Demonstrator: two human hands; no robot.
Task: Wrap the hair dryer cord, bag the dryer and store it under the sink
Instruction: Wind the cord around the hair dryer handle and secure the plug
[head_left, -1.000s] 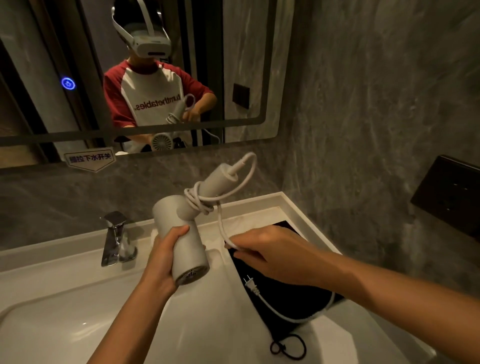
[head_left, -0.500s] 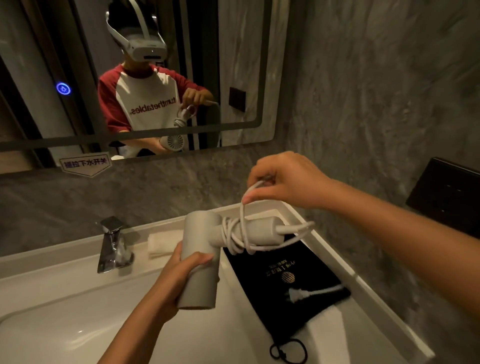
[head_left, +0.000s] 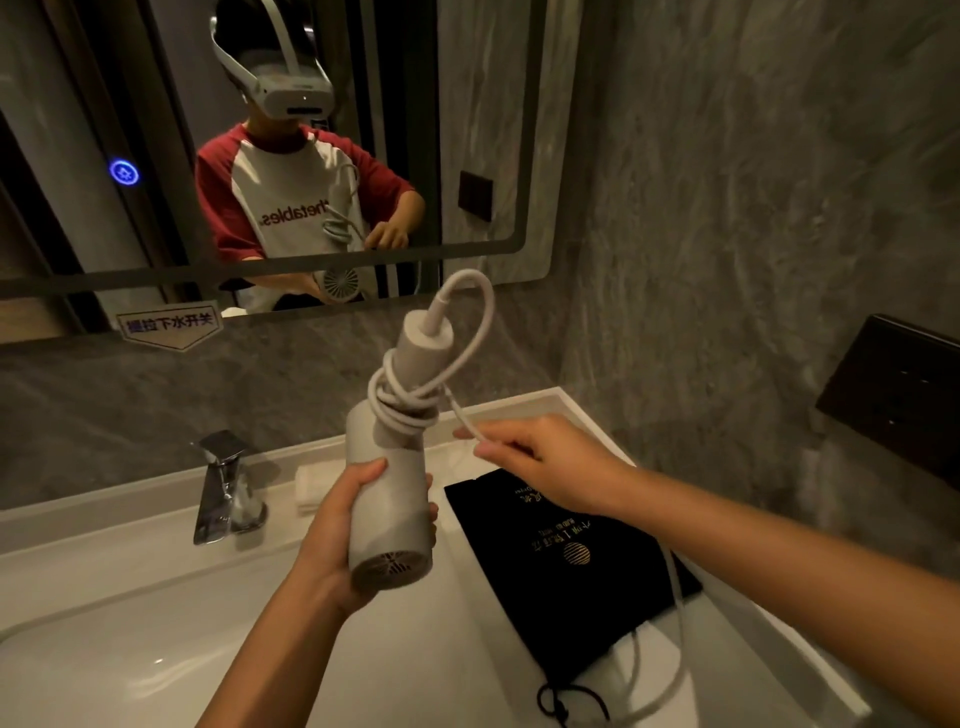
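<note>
While the left hand (head_left: 353, 525) is wrapped around the hair dryer (head_left: 389, 499) barrel, the dryer sits up in the air over the sink (head_left: 156, 649), barrel pretty much vertical with the grille end pointing down toward the camera and the handle angling up and right toward the mirror (head_left: 260, 156). Several loops of cord (head_left: 402, 410) hug the handle base, and the right hand (head_left: 540, 462), just right of the dryer, pinches the loose cord. Rest of it droops over the black bag (head_left: 571, 561) lying flat on the table (head_left: 441, 649), right of the dryer.
</note>
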